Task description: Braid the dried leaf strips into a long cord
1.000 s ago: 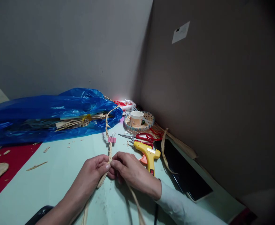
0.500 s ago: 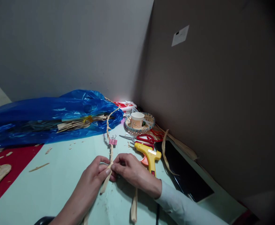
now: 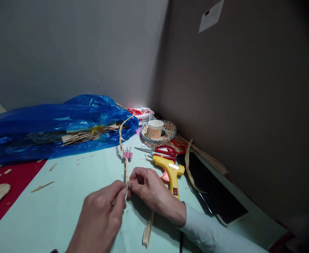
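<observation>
A thin braid of dry straw-coloured leaf strips [image 3: 123, 144] runs from the blue bag down the table to my hands, with a pink binder clip [image 3: 127, 154] clamped on it. My left hand [image 3: 104, 214] pinches the braid's near end from the left. My right hand [image 3: 150, 191] pinches the same spot from the right, fingertips touching the left hand's. A loose strip [image 3: 147, 232] trails from under my right hand toward the table's near edge.
A blue plastic bag [image 3: 51, 126] of dry leaves lies at the back left. A yellow glue gun [image 3: 171, 172], red scissors [image 3: 163, 151], a paper cup [image 3: 155, 129] in a woven tray [image 3: 170, 127] and a black tablet [image 3: 217, 196] lie right. Red mat [image 3: 9, 189] lies left.
My left hand has lifted and drawn closer to the camera, its back now facing me. The loose strip below my right hand has swung straighter. The view has tilted slightly.
</observation>
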A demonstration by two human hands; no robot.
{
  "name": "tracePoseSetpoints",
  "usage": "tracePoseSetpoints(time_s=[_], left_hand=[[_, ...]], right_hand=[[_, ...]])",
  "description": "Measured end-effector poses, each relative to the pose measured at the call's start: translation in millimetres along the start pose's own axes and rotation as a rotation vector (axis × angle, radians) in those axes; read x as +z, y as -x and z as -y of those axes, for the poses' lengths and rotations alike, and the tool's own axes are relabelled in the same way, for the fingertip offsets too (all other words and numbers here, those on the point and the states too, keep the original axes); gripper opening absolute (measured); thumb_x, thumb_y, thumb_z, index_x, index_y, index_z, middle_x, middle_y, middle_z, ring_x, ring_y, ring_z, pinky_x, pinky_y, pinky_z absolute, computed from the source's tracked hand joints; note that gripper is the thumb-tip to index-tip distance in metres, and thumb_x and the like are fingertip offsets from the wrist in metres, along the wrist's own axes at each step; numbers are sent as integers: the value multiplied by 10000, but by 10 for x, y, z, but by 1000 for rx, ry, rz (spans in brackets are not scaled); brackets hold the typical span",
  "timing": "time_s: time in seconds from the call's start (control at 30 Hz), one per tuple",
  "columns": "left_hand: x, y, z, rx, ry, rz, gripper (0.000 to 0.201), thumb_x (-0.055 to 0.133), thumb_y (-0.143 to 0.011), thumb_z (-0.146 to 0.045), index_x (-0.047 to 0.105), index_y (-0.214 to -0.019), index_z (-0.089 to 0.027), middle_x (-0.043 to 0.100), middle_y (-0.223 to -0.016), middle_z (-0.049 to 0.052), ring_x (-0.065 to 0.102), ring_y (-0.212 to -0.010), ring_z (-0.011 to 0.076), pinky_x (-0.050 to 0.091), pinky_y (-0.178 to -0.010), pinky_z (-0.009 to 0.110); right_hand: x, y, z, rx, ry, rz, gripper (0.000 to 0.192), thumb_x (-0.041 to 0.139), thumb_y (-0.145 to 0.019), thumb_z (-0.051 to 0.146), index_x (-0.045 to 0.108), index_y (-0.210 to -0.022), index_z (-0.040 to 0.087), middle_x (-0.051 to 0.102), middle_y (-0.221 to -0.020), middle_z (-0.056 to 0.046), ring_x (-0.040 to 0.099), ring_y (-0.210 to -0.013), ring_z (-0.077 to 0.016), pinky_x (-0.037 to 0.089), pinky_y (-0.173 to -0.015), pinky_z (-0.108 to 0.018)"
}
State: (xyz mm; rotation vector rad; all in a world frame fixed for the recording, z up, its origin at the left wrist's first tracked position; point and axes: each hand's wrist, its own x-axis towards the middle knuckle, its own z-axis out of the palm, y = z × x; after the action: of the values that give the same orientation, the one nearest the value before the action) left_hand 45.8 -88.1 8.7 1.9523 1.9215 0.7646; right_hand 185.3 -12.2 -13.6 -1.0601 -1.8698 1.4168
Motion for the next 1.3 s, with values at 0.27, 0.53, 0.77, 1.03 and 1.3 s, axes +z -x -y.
tracePoseSetpoints(time_s=[0.27, 0.53, 0.77, 1.03, 1.3], left_hand=[[387, 214, 110, 652, -483, -242, 340, 401, -767, 20, 648, -967, -100, 713, -763, 97, 689, -710, 235, 561, -626, 292], [-15, 37, 51, 172, -149, -18, 300, 427, -917, -285, 610, -687, -226, 642, -699, 14, 634, -710, 213, 476, -638, 318], [35, -280, 198, -376, 828, 381, 235, 609, -797, -413, 556, -776, -185, 536, -613, -46, 440, -456, 83, 317, -455, 204], [170, -243, 228, -473, 822, 333, 309, 611, -745, -460, 499, -652, -187, 429, -517, -82, 200, -372, 28, 93, -387, 199], [172, -233, 210, -336, 439, 203, 358, 516, -784, -431, 449, -510, -211, 414, -466, -64, 345, -451, 104, 246, -472, 226]], right_hand=[[-23, 10, 82, 157, -436, 146, 90, 558, -754, 222, 524, -704, 155, 624, -611, -20, 317, -463, -70, 222, -436, -200], [-59, 2, 83, 182, -453, 128, 32, 571, -722, 167, 553, -706, 146, 613, -613, -3, 336, -453, -58, 231, -452, -204], [-73, -5, 70, 177, -316, 137, 25, 575, -746, 122, 569, -740, 146, 492, -540, 57, 331, -461, -63, 225, -459, -207], [-201, 42, 124, -42, 153, 174, 120, 547, -758, 118, 657, -729, 158, 587, -628, 15, 489, -621, -113, 312, -580, -229], [-241, 198, 356, -89, 682, 28, 180, 502, -843, 199, 625, -714, 174, 633, -655, -42, 530, -690, -161, 282, -566, -255]])
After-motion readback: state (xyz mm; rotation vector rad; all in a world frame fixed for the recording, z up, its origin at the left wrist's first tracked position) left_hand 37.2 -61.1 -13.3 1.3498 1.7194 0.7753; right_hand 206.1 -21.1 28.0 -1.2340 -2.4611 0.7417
